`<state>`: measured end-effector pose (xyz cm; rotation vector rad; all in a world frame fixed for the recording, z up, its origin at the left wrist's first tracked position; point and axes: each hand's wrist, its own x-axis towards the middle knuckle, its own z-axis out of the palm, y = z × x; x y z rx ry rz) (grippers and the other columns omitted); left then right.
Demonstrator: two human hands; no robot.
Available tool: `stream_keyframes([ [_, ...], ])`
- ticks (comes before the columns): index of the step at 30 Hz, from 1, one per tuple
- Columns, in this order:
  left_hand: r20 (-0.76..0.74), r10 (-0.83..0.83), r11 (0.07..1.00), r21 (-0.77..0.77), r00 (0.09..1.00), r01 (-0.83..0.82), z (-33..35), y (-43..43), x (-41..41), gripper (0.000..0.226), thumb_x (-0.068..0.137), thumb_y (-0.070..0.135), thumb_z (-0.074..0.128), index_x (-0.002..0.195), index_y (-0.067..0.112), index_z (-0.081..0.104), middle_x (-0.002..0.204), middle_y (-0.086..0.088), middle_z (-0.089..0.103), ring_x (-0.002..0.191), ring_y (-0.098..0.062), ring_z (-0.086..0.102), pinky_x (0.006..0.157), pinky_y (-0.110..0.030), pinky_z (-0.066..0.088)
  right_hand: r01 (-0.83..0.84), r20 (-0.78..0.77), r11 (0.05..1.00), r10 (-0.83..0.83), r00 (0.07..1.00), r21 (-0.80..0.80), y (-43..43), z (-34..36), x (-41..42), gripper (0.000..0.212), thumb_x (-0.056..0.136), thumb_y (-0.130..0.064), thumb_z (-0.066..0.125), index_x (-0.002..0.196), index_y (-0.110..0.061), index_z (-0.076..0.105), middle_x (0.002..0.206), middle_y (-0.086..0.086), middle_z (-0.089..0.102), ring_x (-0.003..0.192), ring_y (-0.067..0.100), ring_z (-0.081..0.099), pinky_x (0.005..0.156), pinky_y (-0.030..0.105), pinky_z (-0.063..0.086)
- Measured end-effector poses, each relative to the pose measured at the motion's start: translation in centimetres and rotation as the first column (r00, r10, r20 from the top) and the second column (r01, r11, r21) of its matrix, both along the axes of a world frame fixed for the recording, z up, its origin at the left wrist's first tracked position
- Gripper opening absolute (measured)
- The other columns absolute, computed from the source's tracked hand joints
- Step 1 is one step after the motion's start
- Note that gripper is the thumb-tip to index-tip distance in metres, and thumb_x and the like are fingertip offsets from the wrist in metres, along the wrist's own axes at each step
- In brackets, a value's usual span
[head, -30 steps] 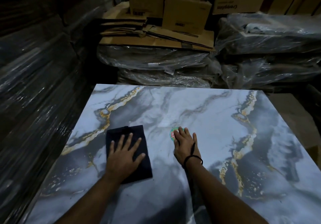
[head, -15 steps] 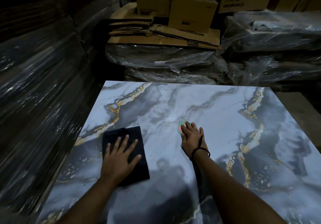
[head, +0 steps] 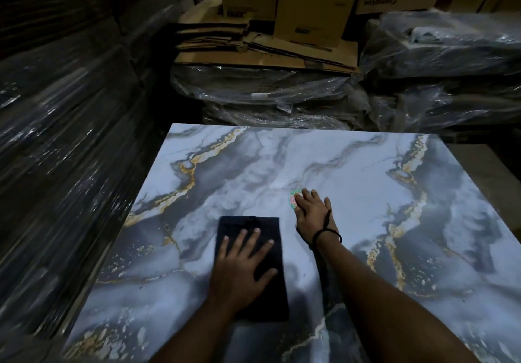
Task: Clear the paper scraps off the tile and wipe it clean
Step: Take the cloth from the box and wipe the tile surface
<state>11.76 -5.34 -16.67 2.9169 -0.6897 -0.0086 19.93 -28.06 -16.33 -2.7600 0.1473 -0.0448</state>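
**Both hands flat on marble tile, one on cloth, one at sticker**

One marble-pattern tile [head: 366,171], grey-white with gold veins, lay flat under both hands. Left hand [head: 239,275] rested palm down on one dark folded cloth [head: 253,227], fingers [head: 255,240] straight and spread apart, gripping nothing. The cloth stuck out past the fingertips and to both sides of them, flat on the tile.

Right hand [head: 313,216] lay flat on the tile just right of the cloth, not touching it. Its fingers [head: 306,195] were straight and close together. The fingertips covered the right part of one round green-and-red paper sticker [head: 292,199], and the rest showed left of the index finger. Whether a nail was under the sticker's edge was too small to tell. One black thread band [head: 324,234] ringed the right wrist, with a loose end across the back of the hand.

Surroundings:
- Beyond the fingertips, past the tile's far edge, was a plastic-wrapped stack [head: 267,100] topped with flattened cardboard [head: 262,52].
- At least three upright cardboard boxes [head: 313,13] stood behind that.
- A second wrapped stack [head: 445,61] sat far right.
- A third wrapped stack [head: 62,142] ran along the left of the tile, close to its edge.

The scene was dim and the left side blurred.
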Motion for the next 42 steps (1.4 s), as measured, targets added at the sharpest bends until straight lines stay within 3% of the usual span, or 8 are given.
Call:
stream_keyframes([
  [8, -0.005, 0.115, 0.993, -0.023, 0.993, -0.115, -0.1, 3.4, 1.2, 0.060, 0.087, 0.068, 0.029, 0.141, 0.041, 0.038, 0.151, 0.003, 0.035, 0.140, -0.023, 0.032, 0.112, -0.052, 0.023, 0.023, -0.061, 0.999, -0.021, 0.998, 0.040, -0.1, 1.5, -1.6, 0.047, 0.098, -0.030, 0.044, 0.144, -0.024, 0.041, 0.159, -0.002, 0.024, 0.148, 0.018, 0.014, 0.119, 0.038, 0.000],
  [14, -0.002, 0.127, 0.992, -0.024, 0.992, -0.127, -0.1, 3.3, 1.1, 0.062, 0.084, 0.067, 0.033, 0.140, 0.042, 0.037, 0.151, 0.004, 0.035, 0.140, -0.023, 0.032, 0.112, -0.051, 0.018, 0.052, -0.147, 0.991, -0.070, 0.987, -0.123, 2.3, 0.9, -9.9, 0.058, 0.097, -0.044, 0.016, 0.153, -0.027, 0.020, 0.162, -0.001, 0.008, 0.150, 0.020, 0.004, 0.119, 0.041, 0.001],
  [16, -0.006, 0.132, 0.991, 0.009, 0.991, -0.132, -0.1, 3.1, 1.2, 0.062, 0.085, 0.068, 0.031, 0.140, 0.042, 0.038, 0.150, 0.003, 0.037, 0.139, -0.024, 0.033, 0.111, -0.050, 0.014, 0.058, -0.153, 0.987, -0.081, 0.985, -0.153, 2.7, 0.4, -10.8, 0.073, 0.087, -0.050, -0.008, 0.154, -0.029, 0.012, 0.162, -0.002, 0.002, 0.150, 0.019, -0.002, 0.118, 0.040, -0.006],
  [19, -0.014, 0.128, 0.991, 0.047, 0.992, -0.127, 0.1, 2.2, 0.8, 0.062, 0.085, 0.067, 0.031, 0.139, 0.039, 0.042, 0.148, -0.001, 0.041, 0.137, -0.029, 0.038, 0.108, -0.052, 0.013, 0.067, -0.135, 0.981, -0.092, 0.987, -0.180, 2.9, 0.1, -10.5, 0.087, 0.075, -0.051, -0.018, 0.154, -0.029, 0.012, 0.162, -0.003, 0.003, 0.150, 0.018, -0.002, 0.118, 0.041, -0.007],
  [23, -0.039, 0.015, 1.000, -0.008, 0.999, -0.016, 0.2, -1.6, -2.3, 0.061, 0.082, 0.065, 0.039, 0.136, 0.037, 0.046, 0.146, -0.002, 0.043, 0.134, -0.030, 0.041, 0.107, -0.054, 0.020, 0.065, -0.118, 0.986, -0.083, 0.990, -0.152, 3.0, 0.6, -10.6, 0.085, 0.077, -0.050, -0.013, 0.152, -0.027, 0.021, 0.162, -0.001, 0.011, 0.150, 0.020, 0.003, 0.119, 0.042, -0.005],
  [29, 0.033, -0.040, 0.994, -0.101, 0.999, 0.043, -0.1, -0.1, -4.5, 0.057, 0.086, 0.066, 0.038, 0.137, 0.041, 0.045, 0.149, 0.002, 0.039, 0.137, -0.024, 0.038, 0.110, -0.052, 0.025, 0.059, -0.139, 0.990, -0.077, 0.987, -0.130, 2.8, 0.9, -10.8, 0.050, 0.103, -0.037, 0.022, 0.152, -0.026, 0.021, 0.162, -0.001, 0.010, 0.150, 0.018, 0.002, 0.120, 0.041, -0.004],
  [35, -0.063, 0.171, 0.985, 0.043, 0.983, -0.169, 0.5, 6.7, -1.8, 0.068, 0.083, 0.073, 0.021, 0.145, 0.045, 0.025, 0.156, 0.008, 0.015, 0.145, -0.021, 0.017, 0.114, -0.047, 0.003, 0.051, -0.152, 0.985, -0.076, 0.985, -0.163, 3.1, 1.3, -10.7, 0.066, 0.091, -0.042, 0.004, 0.153, -0.026, 0.020, 0.162, -0.001, 0.011, 0.150, 0.020, 0.004, 0.119, 0.043, -0.002],
  [42, -0.047, -0.056, 0.996, -0.067, 0.997, 0.053, 0.6, -1.0, -7.8, 0.060, 0.082, 0.064, 0.045, 0.136, 0.036, 0.048, 0.148, -0.003, 0.041, 0.135, -0.030, 0.040, 0.107, -0.057, 0.027, 0.059, -0.131, 0.987, -0.078, 0.988, -0.148, 3.0, 1.1, -10.7, 0.051, 0.103, -0.035, 0.021, 0.152, -0.025, 0.022, 0.162, 0.000, 0.012, 0.150, 0.021, 0.004, 0.120, 0.044, -0.002],
])
